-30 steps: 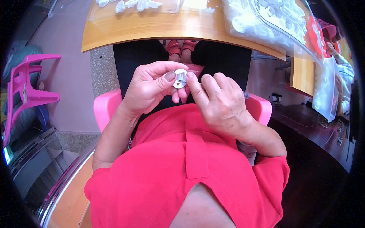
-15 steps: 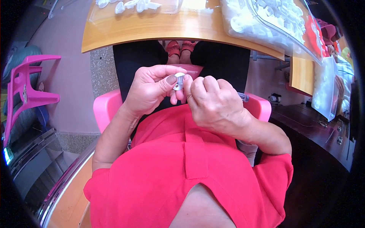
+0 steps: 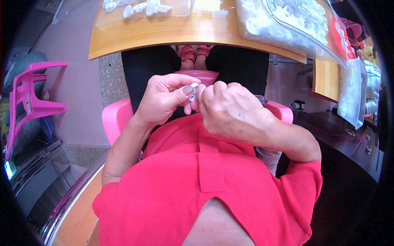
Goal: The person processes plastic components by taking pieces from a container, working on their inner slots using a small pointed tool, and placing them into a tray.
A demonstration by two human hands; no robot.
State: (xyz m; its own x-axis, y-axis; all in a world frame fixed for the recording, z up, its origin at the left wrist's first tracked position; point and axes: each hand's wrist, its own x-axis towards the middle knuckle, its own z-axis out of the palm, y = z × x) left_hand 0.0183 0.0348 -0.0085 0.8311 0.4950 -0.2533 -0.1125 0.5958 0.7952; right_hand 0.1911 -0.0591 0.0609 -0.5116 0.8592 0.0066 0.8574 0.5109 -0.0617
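Note:
My left hand [image 3: 166, 98] pinches a small white and clear plastic piece [image 3: 193, 92] between thumb and forefinger, above my lap. My right hand [image 3: 234, 107] is closed close against it, its thumb and fingertips at the piece's right side. Out of the outer side of my right fist pokes the rounded end of a slim tool handle [image 3: 261, 99], partly see-through. The tool's other end is hidden by my fingers, so its kind cannot be made out.
Ahead stands a wooden table [image 3: 164, 37]. On it are a clear tray [image 3: 182, 11] with several white plastic pieces and a large clear container [image 3: 283, 24] heaped with more. A pink basin [image 3: 205, 74] sits between my legs. A pink plastic stool [image 3: 35, 104] is at left.
The plastic piece has turned and now shows more edge-on. My right wrist has rolled and shifted slightly, with the elbow farther out to the right. Both hands keep their grips.

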